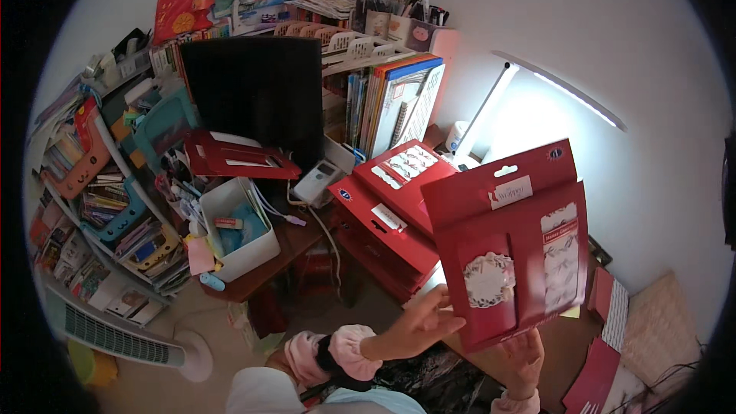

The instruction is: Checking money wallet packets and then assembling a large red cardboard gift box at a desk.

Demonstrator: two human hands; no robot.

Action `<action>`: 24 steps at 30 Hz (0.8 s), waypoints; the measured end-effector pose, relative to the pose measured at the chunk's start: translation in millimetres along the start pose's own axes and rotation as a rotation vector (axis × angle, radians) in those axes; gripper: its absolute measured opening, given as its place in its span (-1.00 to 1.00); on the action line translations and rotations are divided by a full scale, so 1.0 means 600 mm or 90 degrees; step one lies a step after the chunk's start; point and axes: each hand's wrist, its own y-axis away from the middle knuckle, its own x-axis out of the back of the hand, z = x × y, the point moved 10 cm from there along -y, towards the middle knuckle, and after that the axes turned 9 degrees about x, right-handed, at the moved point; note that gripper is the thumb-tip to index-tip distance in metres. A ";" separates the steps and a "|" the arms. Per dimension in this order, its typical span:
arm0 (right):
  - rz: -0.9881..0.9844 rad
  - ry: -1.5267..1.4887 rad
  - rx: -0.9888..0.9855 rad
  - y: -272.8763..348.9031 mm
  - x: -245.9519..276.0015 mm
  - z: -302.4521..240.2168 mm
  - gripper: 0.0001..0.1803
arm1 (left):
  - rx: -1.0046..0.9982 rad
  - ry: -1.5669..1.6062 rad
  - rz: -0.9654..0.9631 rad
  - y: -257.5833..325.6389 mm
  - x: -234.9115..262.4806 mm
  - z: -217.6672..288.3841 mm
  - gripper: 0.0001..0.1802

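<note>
A flat red cardboard box (486, 261) with a hang tab and cut-out windows is held up, tilted, in front of me. Pale patterned pieces show through its windows. My right hand (524, 359) supports it at the lower edge, and part of the fingers is hidden behind the box. Beside the box's lower left corner is my left hand (418, 327), fingers apart and holding nothing; whether a fingertip touches the box is hard to tell. Similar red boxes (383, 218) lie stacked on the desk behind.
A lit desk lamp (563, 88) stands behind the boxes. Left of them are a black monitor (257, 100), a white bin (245, 249) and a red folded card sheet (238, 157). A tower fan (123, 337) stands on the floor. Red card pieces (594, 368) lie at right.
</note>
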 end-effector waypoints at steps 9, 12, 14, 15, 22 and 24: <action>0.201 -0.038 0.152 -0.067 -0.015 -0.042 -0.47 | -0.120 -0.207 0.041 -0.013 -0.047 0.021 -0.36; 0.154 0.035 0.164 -0.145 -0.039 -0.093 -0.55 | -0.127 -0.306 -0.025 -0.019 -0.061 0.034 -0.34; 0.085 0.159 0.194 -0.201 -0.007 -0.136 -0.57 | -0.147 -0.326 -0.082 -0.005 -0.062 0.033 -0.40; 0.056 0.180 0.196 -0.232 0.013 -0.141 -0.57 | -0.147 -0.326 -0.084 0.010 -0.042 0.026 -0.40; -0.083 0.268 -0.127 -0.436 -0.012 -0.057 -0.60 | 0.143 -0.474 -0.066 0.080 0.074 -0.049 -0.66; -0.106 0.339 -0.189 -0.484 0.018 0.004 -0.59 | 0.186 -0.525 -0.029 0.102 0.108 -0.067 -0.68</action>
